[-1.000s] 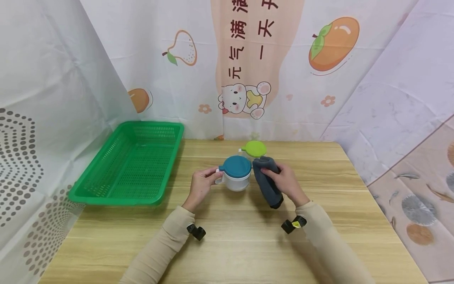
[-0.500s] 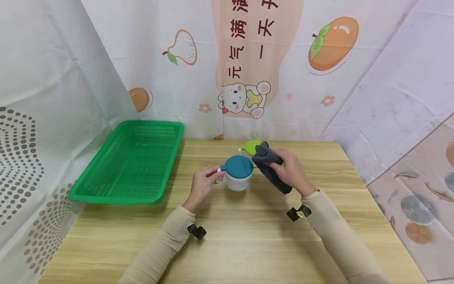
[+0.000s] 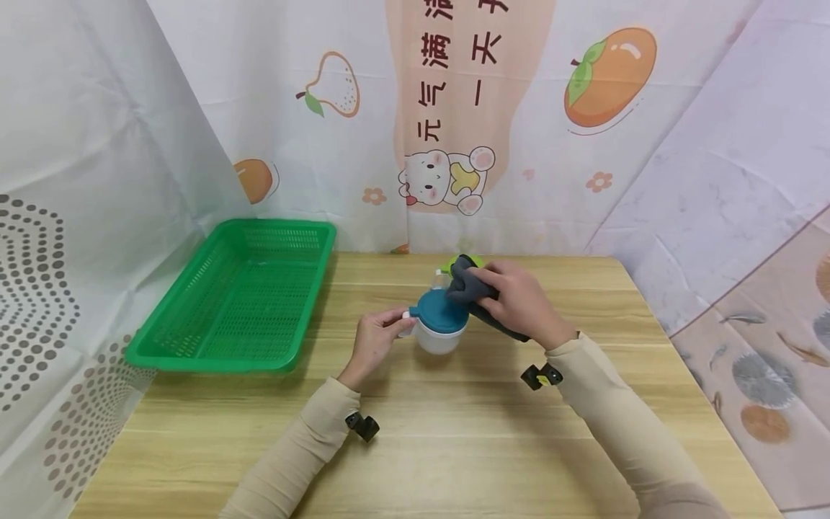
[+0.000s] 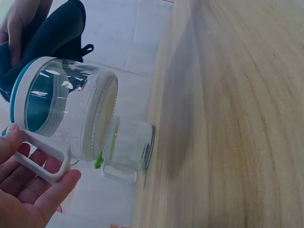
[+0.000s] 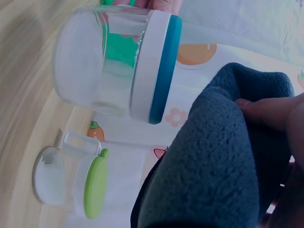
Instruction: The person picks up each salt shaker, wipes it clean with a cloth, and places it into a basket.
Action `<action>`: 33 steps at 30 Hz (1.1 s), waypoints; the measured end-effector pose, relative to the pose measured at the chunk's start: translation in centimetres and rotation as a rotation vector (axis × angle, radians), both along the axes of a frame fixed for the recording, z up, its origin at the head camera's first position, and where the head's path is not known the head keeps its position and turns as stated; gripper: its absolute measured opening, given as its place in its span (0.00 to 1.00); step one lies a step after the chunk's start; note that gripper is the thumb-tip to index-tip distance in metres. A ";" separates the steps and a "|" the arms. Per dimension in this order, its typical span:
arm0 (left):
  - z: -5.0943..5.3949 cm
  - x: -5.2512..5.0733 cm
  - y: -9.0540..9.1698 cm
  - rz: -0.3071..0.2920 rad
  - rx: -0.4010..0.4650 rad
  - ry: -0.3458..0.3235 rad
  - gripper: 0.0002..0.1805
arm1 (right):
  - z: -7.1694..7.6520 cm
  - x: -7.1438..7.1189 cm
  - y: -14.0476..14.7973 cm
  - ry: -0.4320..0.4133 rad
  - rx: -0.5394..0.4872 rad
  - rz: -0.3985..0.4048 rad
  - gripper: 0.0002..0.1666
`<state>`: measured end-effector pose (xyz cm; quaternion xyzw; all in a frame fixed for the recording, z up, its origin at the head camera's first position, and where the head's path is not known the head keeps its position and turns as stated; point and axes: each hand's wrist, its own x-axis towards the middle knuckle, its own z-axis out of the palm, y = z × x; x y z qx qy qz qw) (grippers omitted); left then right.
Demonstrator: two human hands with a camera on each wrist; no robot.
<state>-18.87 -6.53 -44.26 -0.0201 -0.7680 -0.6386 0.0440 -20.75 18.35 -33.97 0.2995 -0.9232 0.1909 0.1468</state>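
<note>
My left hand (image 3: 377,342) grips the white handle of a clear glass jar (image 4: 61,104) with a blue lid (image 3: 439,314). In the left wrist view the jar's base is off the wooden table. A dark grey-blue cloth (image 3: 468,285) is pinched in my right hand (image 3: 521,301), its fuzzy folds hanging below the fingers. From the head, the cloth overlaps the lid's right edge; the right wrist view leaves a gap between them. Behind stands a second, smaller glass jar (image 5: 71,178) with a lime-green lid (image 5: 96,186), partly hidden by the cloth in the head view.
A green plastic basket (image 3: 259,317) with perforated walls stands on the table (image 3: 441,440) at the left. Printed curtains (image 3: 350,173) hang behind the table and at both sides.
My right hand has moved the cloth up and leftward, from beside the jar to over its lid's edge. My left hand has brought the jar slightly right, and its lid tilts more.
</note>
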 end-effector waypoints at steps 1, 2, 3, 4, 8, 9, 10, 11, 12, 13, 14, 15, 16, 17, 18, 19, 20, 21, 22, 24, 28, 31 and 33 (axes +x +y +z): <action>0.0 0.1 0.0 -0.001 -0.010 0.002 0.14 | 0.0 0.0 -0.1 0.001 0.022 0.010 0.24; 0.0 0.1 0.1 -0.002 -0.020 0.002 0.14 | 0.1 0.1 -0.2 0.003 0.041 0.021 0.24; 0.0 0.2 0.1 -0.003 -0.028 0.002 0.14 | 0.2 0.1 -0.3 0.004 0.056 0.028 0.25; 0.0 0.3 0.1 -0.005 -0.035 0.005 0.13 | 0.2 0.1 -0.4 0.008 0.070 0.035 0.25; 0.0 0.4 0.1 -0.008 -0.042 0.001 0.13 | 0.5 0.3 -0.7 0.028 0.099 0.063 0.25; 0.0 0.5 0.2 -0.009 -0.040 -0.001 0.13 | 0.5 0.3 -0.7 0.030 0.105 0.066 0.25; 0.0 0.5 0.2 -0.011 -0.038 0.000 0.14 | 0.5 0.4 -0.8 0.029 0.112 0.071 0.25; 0.0 0.4 0.2 -0.011 -0.037 -0.003 0.14 | 0.6 0.4 -0.8 0.028 0.121 0.075 0.25; 0.0 0.4 0.2 -0.012 -0.038 -0.002 0.14 | 0.6 0.5 -0.8 0.024 0.132 0.078 0.26; -0.1 0.4 0.2 -0.013 -0.039 0.000 0.14 | 0.7 0.5 -0.9 0.020 0.143 0.080 0.26; -0.1 0.4 0.2 -0.013 -0.042 0.001 0.14 | 0.7 0.5 -0.9 0.015 0.154 0.081 0.26; -0.1 0.4 0.2 -0.012 -0.043 0.000 0.14 | 0.7 0.6 -0.9 0.011 0.165 0.081 0.26; -0.1 0.4 0.2 -0.011 -0.044 0.001 0.14 | 0.7 0.6 -1.0 0.009 0.173 0.083 0.25; -0.1 0.4 0.2 -0.009 -0.044 0.002 0.14 | 0.7 0.6 -1.0 0.008 0.181 0.084 0.25; -0.1 0.3 0.2 -0.009 -0.042 0.002 0.14 | 0.7 0.6 -1.0 0.010 0.187 0.087 0.25; -0.1 0.3 0.2 -0.008 -0.040 0.001 0.14 | 0.7 0.6 -1.0 0.012 0.191 0.089 0.25; -0.2 0.3 0.2 -0.008 -0.038 0.001 0.13 | 0.7 0.6 -1.1 0.017 0.196 0.096 0.25; -0.2 0.2 0.2 -0.007 -0.035 0.000 0.13 | 0.6 0.6 -1.1 0.025 0.202 0.105 0.25; -0.2 0.2 0.2 -0.007 -0.032 0.001 0.13 | 0.5 0.7 -1.2 0.033 0.208 0.114 0.25; -0.3 0.1 0.2 -0.008 -0.030 0.002 0.13 | 0.3 0.7 -1.3 0.041 0.218 0.126 0.25; -0.3 0.0 0.3 -0.010 -0.029 0.001 0.12 | -0.1 0.6 -1.4 0.030 0.230 0.126 0.26; -0.3 0.0 0.4 -0.014 -0.032 -0.002 0.12 | -0.2 0.6 -1.4 0.019 0.238 0.119 0.26; -0.3 0.0 0.4 -0.017 -0.033 -0.002 0.12 | -0.2 0.6 -1.5 0.017 0.247 0.120 0.26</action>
